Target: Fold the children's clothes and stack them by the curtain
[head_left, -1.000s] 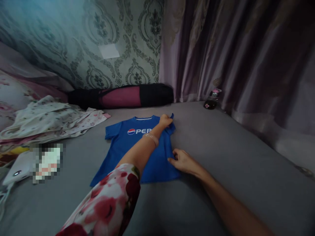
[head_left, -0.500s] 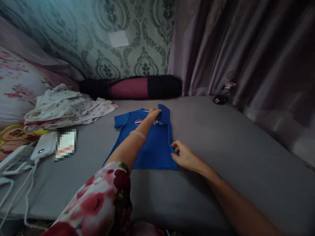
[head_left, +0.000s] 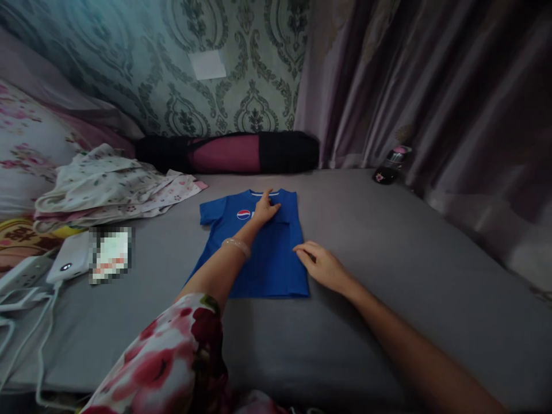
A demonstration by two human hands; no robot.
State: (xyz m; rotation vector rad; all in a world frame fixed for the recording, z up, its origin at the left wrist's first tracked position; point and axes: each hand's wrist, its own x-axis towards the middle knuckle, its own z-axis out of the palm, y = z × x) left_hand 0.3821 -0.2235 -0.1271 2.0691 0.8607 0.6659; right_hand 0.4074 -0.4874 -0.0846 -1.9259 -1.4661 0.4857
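Both hands are resting at a blue T-shirt (head_left: pixel 271 259). The left hand (head_left: pixel 266 208) is spreading its fingers over the upper front, just below the collar — one finger is pointing toward the neckline, and the thumb is sticking out to the side. The right hand (head_left: pixel 321 264) is holding its thumb and fingertips close together at the shirt's right edge; whether cloth is being pinched there, I cannot tell.

Largest of all, the grey bed (head_left: pixel 366 218) is stretching beneath everything. A purple curtain (head_left: pixel 388 75) is hanging along the right, and a patterned wall (head_left: pixel 142 63) is standing behind. Against that wall a long black and dark pink bag (head_left: pixel 228 154) is lying on the bed. To the left, a floral pillow (head_left: pixel 26 149) is leaning beside a crumpled heap of pale clothes (head_left: pixel 107 184). The T-shirt is lying flat in the middle of the bed, its left sleeve spreading outward, its right side showing a straight edge.

Near the left edge a white power strip (head_left: pixel 26 273) is lying beside a white box (head_left: pixel 71 259). A dark bottle (head_left: pixel 390 165) is standing near the curtain — and a clear bracelet (head_left: pixel 237 246) is circling the left forearm.
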